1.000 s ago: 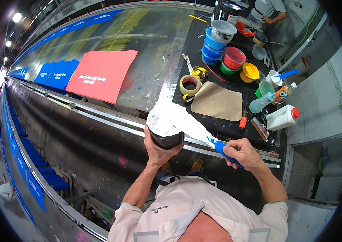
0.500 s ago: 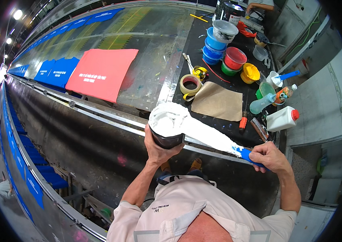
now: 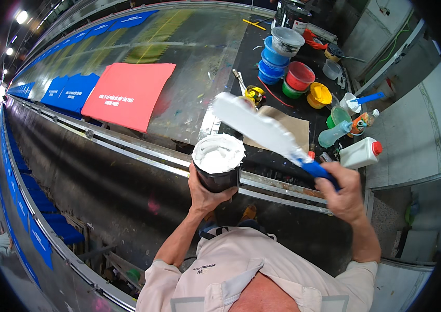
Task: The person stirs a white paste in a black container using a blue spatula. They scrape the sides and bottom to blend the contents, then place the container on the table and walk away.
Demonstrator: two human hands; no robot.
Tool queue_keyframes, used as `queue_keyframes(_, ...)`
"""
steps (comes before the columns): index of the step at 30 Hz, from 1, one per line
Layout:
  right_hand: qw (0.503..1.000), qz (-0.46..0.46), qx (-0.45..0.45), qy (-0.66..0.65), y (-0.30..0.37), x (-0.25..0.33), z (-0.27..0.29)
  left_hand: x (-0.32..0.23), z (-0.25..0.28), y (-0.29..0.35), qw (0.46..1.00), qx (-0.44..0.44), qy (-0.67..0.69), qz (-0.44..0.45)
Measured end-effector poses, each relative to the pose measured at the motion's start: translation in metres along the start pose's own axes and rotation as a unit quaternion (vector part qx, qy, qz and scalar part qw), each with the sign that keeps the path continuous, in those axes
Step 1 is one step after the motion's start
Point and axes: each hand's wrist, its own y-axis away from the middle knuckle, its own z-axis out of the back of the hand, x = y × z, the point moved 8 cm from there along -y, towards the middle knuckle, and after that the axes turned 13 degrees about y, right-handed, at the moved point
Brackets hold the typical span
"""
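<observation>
My left hand (image 3: 205, 195) is wrapped round a black tub (image 3: 223, 181) of thick white paste (image 3: 219, 154), its open top facing up. In my right hand (image 3: 346, 193) is the blue handle of a spatula (image 3: 264, 131). White paste coats the long blade, which is raised over the far side of the tub, apart from it. Behind the blade lies brown paper (image 3: 297, 130) on the black table, and a tape roll is mostly hidden there.
Right of the paper stand a white jug (image 3: 358, 154) with a red cap, a squeeze bottle (image 3: 334, 134) and several paint tubs (image 3: 298, 76). A pink printed cloth (image 3: 127, 93) lies on the long table at left. Metal rails (image 3: 142, 154) run along its edge.
The spatula has risen off the tub's rim and swung up beyond it, and my right hand has moved slightly left and nearer the body. The tub stays in my left hand.
</observation>
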Motion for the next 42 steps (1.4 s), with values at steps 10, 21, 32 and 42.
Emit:
queue_keyframes(10, 0.954, 0.191, -0.153, 0.174, -0.004, 0.048, -0.082, 0.006, -0.004, 0.008, 0.998, 0.002, 0.009, 0.069)
queue_keyframes(21, 0.928, 0.222, -0.123, 0.272, 0.014, 0.038, -0.063, -0.001, 0.013, 0.001, 0.999, -0.038, -0.027, 0.023)
queue_keyframes(32, 0.907, 0.24, -0.105, 0.328, 0.021, 0.012, 0.021, -0.003, 0.024, -0.003, 0.996, -0.011, -0.082, -0.02)
queue_keyframes(42, 0.866, 0.349, -0.04, 0.357, -0.047, 0.061, 0.065, -0.006, 0.017, 0.001, 0.98, 0.079, -0.157, -0.094)
